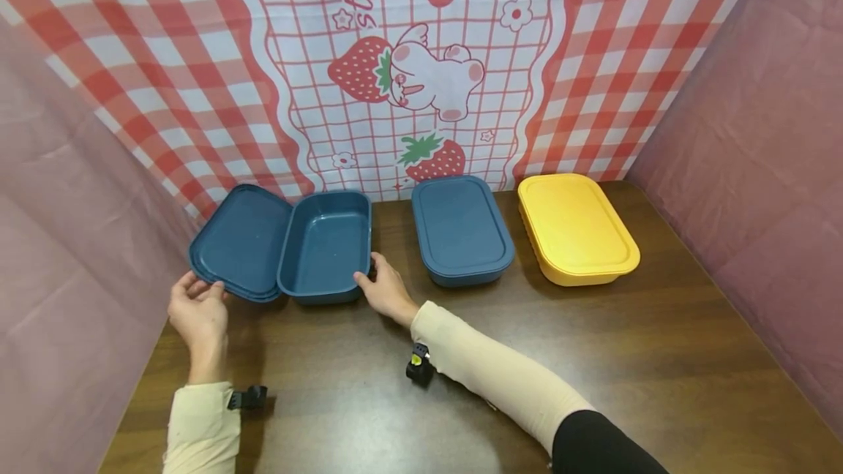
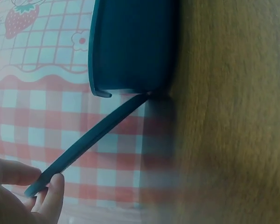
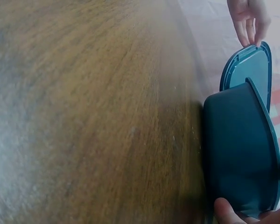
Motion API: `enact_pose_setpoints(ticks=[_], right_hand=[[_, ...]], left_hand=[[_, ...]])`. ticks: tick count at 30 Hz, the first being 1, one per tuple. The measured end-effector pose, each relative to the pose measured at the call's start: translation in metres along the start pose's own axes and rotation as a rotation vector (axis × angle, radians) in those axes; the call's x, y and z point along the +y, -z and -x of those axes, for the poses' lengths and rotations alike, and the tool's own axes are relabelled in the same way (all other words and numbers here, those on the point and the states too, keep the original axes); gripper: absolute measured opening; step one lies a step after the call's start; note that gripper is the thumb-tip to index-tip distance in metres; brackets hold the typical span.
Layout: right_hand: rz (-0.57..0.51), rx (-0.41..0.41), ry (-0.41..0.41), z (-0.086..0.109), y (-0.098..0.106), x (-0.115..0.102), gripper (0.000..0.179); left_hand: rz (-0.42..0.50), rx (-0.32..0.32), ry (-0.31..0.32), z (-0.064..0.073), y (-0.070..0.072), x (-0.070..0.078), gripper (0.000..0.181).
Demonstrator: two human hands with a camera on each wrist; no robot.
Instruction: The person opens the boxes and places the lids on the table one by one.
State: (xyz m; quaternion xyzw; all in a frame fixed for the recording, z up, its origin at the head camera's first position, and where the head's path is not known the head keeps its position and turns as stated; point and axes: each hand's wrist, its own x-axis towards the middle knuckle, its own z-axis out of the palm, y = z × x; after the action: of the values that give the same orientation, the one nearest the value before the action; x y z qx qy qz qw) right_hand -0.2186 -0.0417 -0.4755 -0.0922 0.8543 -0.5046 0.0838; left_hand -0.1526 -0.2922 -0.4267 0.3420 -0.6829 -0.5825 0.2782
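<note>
My left hand [image 1: 200, 317] pinches the outer near edge of a dark blue lid [image 1: 244, 240], thumb on one face and fingers on the other. In the left wrist view the lid [image 2: 86, 144] slants, its lower edge down beside the box. An uncovered blue food container [image 1: 326, 247] stands just right of the lid, with nothing inside. My right hand [image 1: 387, 291] grips this container at its near right corner, thumb at the rim and fingers along the outer side. The right wrist view shows the container's outer wall [image 3: 240, 149] with fingertips against it.
To the right stands a second blue container [image 1: 464, 229] with its lid on. Beyond it is a lidded yellow container [image 1: 578, 229]. All are on a brown wooden table [image 1: 369, 386], against a strawberry-patterned cloth [image 1: 303, 72]. Pink cloth [image 1: 59, 240] hangs at both sides.
</note>
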Motion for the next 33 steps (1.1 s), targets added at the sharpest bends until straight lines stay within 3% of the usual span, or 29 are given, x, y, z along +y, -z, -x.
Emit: enact_pose_setpoints(ticks=[17,26,33], right_hand=[[-0.015,0.002,0.022,0.001,0.002,0.001,0.054],[-0.027,-0.012,0.033,0.000,0.003,0.002,0.055],[-0.037,-0.011,0.047,0.000,0.003,0.004,0.054]], left_hand=[[-0.163,0.003,0.028,-0.006,0.005,-0.010,0.066],[-0.355,-0.046,-0.024,-0.011,0.009,-0.017,0.076],[-0.396,-0.065,-0.028,-0.012,0.010,-0.021,0.076]])
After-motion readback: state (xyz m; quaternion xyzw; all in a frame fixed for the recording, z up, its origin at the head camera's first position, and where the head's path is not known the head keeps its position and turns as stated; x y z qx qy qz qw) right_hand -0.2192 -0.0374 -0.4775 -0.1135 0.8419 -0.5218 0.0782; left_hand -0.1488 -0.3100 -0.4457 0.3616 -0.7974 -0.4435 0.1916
